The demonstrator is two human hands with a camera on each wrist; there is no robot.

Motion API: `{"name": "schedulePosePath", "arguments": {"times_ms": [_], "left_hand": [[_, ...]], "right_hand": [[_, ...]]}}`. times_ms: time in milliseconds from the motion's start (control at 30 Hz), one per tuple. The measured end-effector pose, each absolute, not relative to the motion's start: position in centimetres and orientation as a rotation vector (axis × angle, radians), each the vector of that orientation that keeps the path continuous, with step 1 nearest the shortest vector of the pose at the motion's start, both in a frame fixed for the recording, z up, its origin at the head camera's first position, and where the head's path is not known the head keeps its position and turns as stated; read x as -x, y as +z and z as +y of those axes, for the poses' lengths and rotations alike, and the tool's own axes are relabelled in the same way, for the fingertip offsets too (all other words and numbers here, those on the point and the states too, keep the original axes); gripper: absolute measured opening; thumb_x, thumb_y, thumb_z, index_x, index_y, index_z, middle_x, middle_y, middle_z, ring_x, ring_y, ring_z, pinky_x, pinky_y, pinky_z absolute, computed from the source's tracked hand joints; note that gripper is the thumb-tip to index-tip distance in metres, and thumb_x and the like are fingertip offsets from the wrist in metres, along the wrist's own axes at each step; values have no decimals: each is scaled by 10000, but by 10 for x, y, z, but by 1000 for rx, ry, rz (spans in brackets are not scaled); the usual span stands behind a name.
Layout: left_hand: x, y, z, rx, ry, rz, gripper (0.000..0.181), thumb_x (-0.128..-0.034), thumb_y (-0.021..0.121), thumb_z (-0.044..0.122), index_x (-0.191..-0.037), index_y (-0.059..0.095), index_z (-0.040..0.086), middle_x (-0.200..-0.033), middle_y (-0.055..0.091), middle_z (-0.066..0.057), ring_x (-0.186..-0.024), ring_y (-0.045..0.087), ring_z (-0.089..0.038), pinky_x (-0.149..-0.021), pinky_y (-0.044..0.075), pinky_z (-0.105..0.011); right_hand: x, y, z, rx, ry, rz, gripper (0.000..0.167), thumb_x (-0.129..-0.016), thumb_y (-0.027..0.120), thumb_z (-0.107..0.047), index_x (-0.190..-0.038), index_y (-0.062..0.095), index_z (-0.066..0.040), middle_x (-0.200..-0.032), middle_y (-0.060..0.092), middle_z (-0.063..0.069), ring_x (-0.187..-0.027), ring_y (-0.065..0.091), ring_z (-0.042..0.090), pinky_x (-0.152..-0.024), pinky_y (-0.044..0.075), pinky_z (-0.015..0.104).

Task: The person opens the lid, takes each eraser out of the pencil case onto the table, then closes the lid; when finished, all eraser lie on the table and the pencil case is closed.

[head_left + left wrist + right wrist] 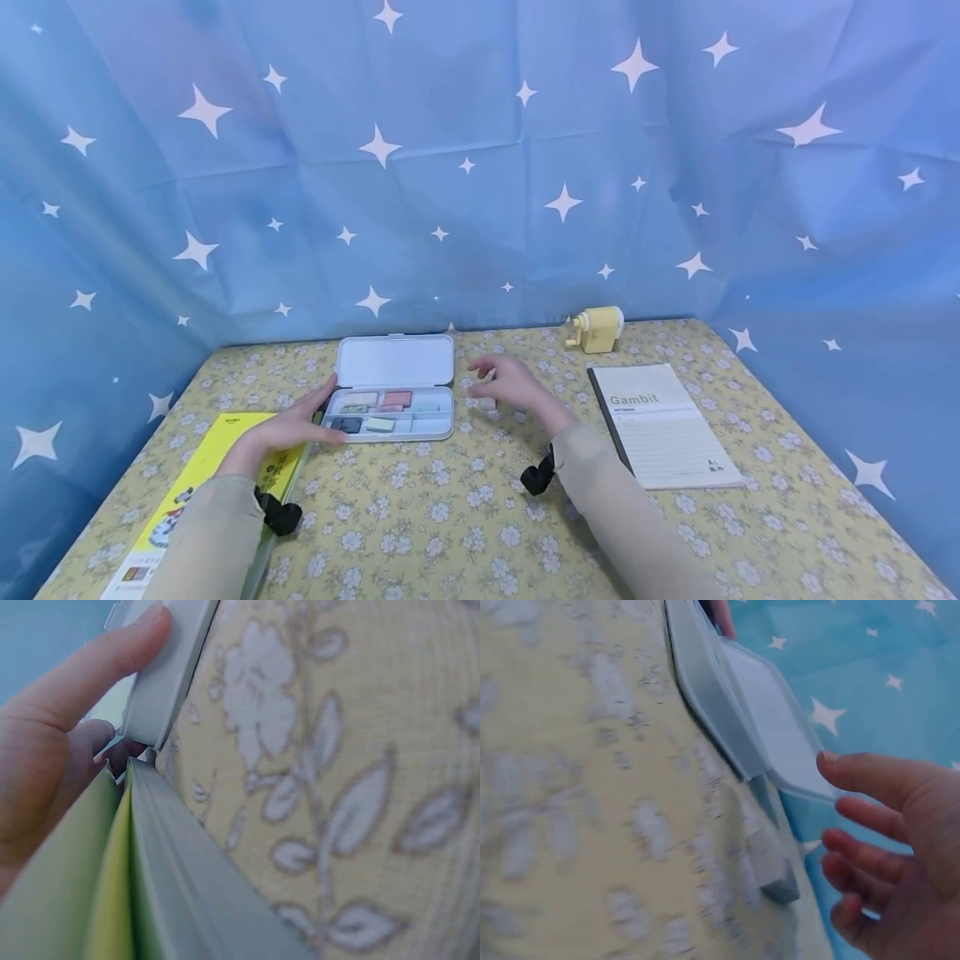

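A blue star-printed curtain behind a floral tabletop, with 1 small block beside an open pencil case.

The case lies near the tabletop's far edge, left of its middle, with pink, dark and pale pieces inside. The left hand grasps its left end, thumb on the near rim; the right hand is empty, fingers parted and loosely bent above the block. Off-centre fingertips could knock the block toward the far edge; a hard thumb press could shift the case. The left forearm crosses the yellow book by the left edge, so dragging that sleeve could skew it. The sharpener stands toward the far right corner, the notebook nearer the right edge.
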State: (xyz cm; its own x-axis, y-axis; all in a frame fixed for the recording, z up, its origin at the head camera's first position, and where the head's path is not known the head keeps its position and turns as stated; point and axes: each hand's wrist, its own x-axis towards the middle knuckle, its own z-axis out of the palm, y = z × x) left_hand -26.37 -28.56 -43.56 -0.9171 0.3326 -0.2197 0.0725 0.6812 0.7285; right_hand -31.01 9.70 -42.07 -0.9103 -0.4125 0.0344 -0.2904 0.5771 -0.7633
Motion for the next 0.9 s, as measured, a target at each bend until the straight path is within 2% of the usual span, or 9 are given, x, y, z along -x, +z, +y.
{"name": "schedulePosePath", "arguments": {"times_ms": [367, 733, 900], "left_hand": [[265, -437, -286, -315, 1079, 2554, 1171, -786, 793, 394, -1564, -52, 163, -1590, -78, -238, -1424, -100, -466, -1076, 7, -692], [268, -438, -286, -284, 1101, 2540, 1187, -773, 806, 405, -1565, -50, 186, -1592, -72, -235, -1426, -91, -463, -1077, 27, -692], [266, -437, -287, -283, 1107, 2543, 1184, -775, 806, 396, -1565, -50, 185, -1592, -79, -230, -1428, -100, -456, -1081, 19, -687]], "right_hand": [[331, -402, 67, 990, -934, 2453, 308, -896, 685, -83, -1202, 661, -101, -1027, 654, 45, -911, 618, 143, -753, 516, 313], [337, -398, 47, 1069, -720, 2414, 357, -882, 684, -22, -1228, 656, -105, -1024, 651, 19, -922, 598, 128, -736, 507, 268], [338, -398, 39, 1107, -642, 2417, 394, -867, 685, 4, -1243, 650, -108, -988, 653, 6, -848, 582, 104, -707, 496, 245]]}}
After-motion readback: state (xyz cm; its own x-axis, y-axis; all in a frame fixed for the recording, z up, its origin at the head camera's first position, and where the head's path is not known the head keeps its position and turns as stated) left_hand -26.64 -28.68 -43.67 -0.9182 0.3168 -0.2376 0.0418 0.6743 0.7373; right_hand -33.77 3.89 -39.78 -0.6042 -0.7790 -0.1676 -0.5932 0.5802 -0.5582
